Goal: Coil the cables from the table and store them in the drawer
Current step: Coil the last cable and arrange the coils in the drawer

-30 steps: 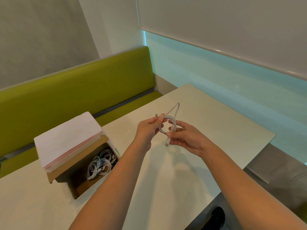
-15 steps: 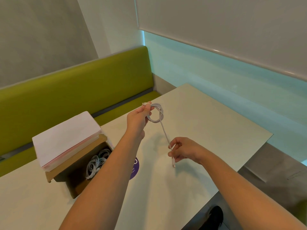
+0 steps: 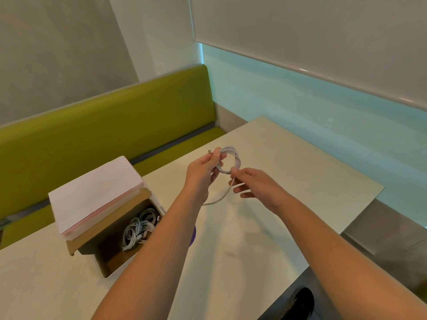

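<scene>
Right hand (image 3: pixel 254 184) has swung back up to the coil, feeding the tail; left hand (image 3: pixel 203 168) pinches the cable (image 3: pixel 228 160) loops above the surface (image 3: pixel 288 172). One wrap left; drawer (image 3: pixel 111 252) waits.

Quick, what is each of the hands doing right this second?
Left hand: closed around the coiled white cable, holding it up above the table.
Right hand: pinching the cable's loose tail just below the coil.
</scene>
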Available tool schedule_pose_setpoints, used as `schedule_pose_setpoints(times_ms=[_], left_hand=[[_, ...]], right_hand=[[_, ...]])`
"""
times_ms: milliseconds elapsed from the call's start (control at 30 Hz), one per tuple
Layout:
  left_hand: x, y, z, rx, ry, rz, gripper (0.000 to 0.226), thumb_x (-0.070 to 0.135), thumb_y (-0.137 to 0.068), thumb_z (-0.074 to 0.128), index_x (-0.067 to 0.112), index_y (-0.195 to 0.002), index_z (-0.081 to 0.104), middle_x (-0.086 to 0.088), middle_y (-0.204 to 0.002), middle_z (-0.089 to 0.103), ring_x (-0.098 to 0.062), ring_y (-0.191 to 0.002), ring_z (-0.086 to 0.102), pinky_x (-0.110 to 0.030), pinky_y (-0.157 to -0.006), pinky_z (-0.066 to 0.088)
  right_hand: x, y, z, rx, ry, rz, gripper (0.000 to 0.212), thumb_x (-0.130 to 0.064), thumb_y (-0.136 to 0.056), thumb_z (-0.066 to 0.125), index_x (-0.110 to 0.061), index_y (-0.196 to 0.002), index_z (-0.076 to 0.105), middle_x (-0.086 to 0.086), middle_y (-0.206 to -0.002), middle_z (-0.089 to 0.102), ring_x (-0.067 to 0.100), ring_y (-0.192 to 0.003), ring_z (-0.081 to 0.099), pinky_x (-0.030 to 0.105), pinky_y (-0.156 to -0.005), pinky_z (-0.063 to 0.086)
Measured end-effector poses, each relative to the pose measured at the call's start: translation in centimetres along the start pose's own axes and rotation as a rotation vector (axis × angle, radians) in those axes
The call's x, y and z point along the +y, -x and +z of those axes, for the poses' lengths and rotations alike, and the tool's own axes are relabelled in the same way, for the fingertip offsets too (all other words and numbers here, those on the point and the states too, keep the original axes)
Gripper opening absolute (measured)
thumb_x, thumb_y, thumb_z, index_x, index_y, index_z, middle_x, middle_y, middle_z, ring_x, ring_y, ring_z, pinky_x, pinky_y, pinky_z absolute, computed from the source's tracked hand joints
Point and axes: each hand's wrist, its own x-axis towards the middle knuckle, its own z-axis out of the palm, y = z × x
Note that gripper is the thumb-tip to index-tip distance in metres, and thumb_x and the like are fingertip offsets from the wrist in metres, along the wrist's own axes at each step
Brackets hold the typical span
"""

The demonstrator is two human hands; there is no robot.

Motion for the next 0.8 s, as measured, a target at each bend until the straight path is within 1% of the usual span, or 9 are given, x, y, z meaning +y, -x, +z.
schedule_pose_setpoints(times_ms=[100, 200, 333, 433, 567, 633, 700, 733, 800], left_hand=[[-0.3, 0.1, 0.1, -0.022, 0.003, 0.001, 0.019, 0.030, -0.098, 0.058, 0.021, -0.109, 0.071, 0.005, -0.104, 0.075, -0.008, -0.094, 0.060, -0.022, -0.079, 0.048], [-0.3, 0.1, 0.2, 0.023, 0.048, 0.003, 0.021, 0.028, -0.097, 0.060, 0.020, -0.112, 0.071, 0.006, -0.098, 0.075, -0.009, -0.092, 0.059, -0.024, -0.079, 0.048], [-0.4, 0.0, 0.4, 0.083, 0.084, -0.005, 0.016, 0.028, -0.096, 0.061, 0.022, -0.100, 0.075, 0.002, -0.100, 0.073, -0.011, -0.091, 0.058, -0.026, -0.079, 0.049], [-0.6, -0.1, -0.2, 0.053, 0.120, -0.038, 0.022, 0.030, -0.096, 0.061, 0.017, -0.110, 0.072, 0.005, -0.099, 0.074, -0.008, -0.086, 0.059, -0.026, -0.078, 0.050], [-0.5, -0.3, -1.4, -0.086, 0.135, -0.086, 0.033, 0.022, -0.096, 0.060, 0.010, -0.126, 0.059, -0.001, -0.098, 0.073, -0.011, -0.083, 0.066, -0.029, -0.075, 0.055], [-0.1, -0.2, -1.6, -0.140, 0.075, -0.100, 0.026, 0.018, -0.095, 0.059, 0.014, -0.121, 0.061, -0.003, -0.097, 0.072, -0.015, -0.085, 0.068, -0.033, -0.078, 0.058], [0.3, -0.1, -1.7, -0.201, -0.015, -0.112, 0.016, 0.019, -0.094, 0.060, 0.014, -0.104, 0.071, -0.005, -0.095, 0.069, -0.017, -0.086, 0.068, -0.036, -0.082, 0.059], [0.4, 0.0, -1.8, -0.218, -0.061, -0.109, 0.016, 0.022, -0.094, 0.062, 0.012, -0.097, 0.073, -0.005, -0.095, 0.069, -0.017, -0.086, 0.068, -0.037, -0.083, 0.059], [0.4, -0.1, -2.0, -0.211, -0.173, -0.071, 0.019, 0.026, -0.095, 0.062, 0.011, -0.095, 0.075, -0.006, -0.097, 0.070, -0.016, -0.087, 0.067, -0.034, -0.085, 0.059]], right_hand=[[0.4, -0.2, 0.0, 0.072, -0.018, -0.044, 0.033, -0.034, -0.096, 0.058, -0.003, -0.101, 0.068, 0.002, -0.084, 0.070, 0.015, -0.074, 0.063, 0.030, -0.075, 0.053], [0.7, -0.3, 0.0, 0.083, -0.014, -0.111, 0.021, -0.025, -0.095, 0.061, -0.005, -0.098, 0.070, 0.001, -0.075, 0.065, 0.016, -0.069, 0.059, 0.032, -0.076, 0.054], [0.5, -0.2, -0.2, 0.104, 0.076, -0.151, 0.022, -0.027, -0.097, 0.058, -0.011, -0.105, 0.070, 0.002, -0.081, 0.063, 0.014, -0.073, 0.060, 0.031, -0.080, 0.054], [0.3, -0.1, -0.3, 0.112, 0.054, -0.145, 0.022, -0.028, -0.097, 0.056, -0.012, -0.103, 0.069, 0.002, -0.080, 0.062, 0.015, -0.072, 0.060, 0.030, -0.078, 0.054], [0.3, -0.3, -0.5, 0.182, -0.010, -0.084, 0.023, -0.029, -0.097, 0.057, -0.010, -0.101, 0.068, 0.003, -0.087, 0.065, 0.015, -0.070, 0.060, 0.024, -0.065, 0.052], [0.3, -0.3, -0.7, 0.226, -0.013, -0.077, 0.024, -0.030, -0.096, 0.058, -0.009, -0.100, 0.068, 0.003, -0.087, 0.066, 0.013, -0.067, 0.058, 0.023, -0.062, 0.050], [0.3, -0.4, -0.9, 0.272, 0.007, -0.085, 0.025, -0.032, -0.095, 0.059, -0.009, -0.099, 0.068, 0.002, -0.084, 0.065, 0.013, -0.066, 0.057, 0.023, -0.062, 0.046], [0.3, -0.4, -1.0, 0.288, 0.019, -0.090, 0.025, -0.032, -0.095, 0.060, -0.009, -0.098, 0.068, 0.001, -0.084, 0.065, 0.013, -0.066, 0.057, 0.023, -0.061, 0.044], [0.1, -0.4, -1.0, 0.305, 0.031, -0.099, 0.024, -0.033, -0.094, 0.061, -0.010, -0.097, 0.068, 0.000, -0.083, 0.065, 0.014, -0.066, 0.056, 0.022, -0.061, 0.042]])
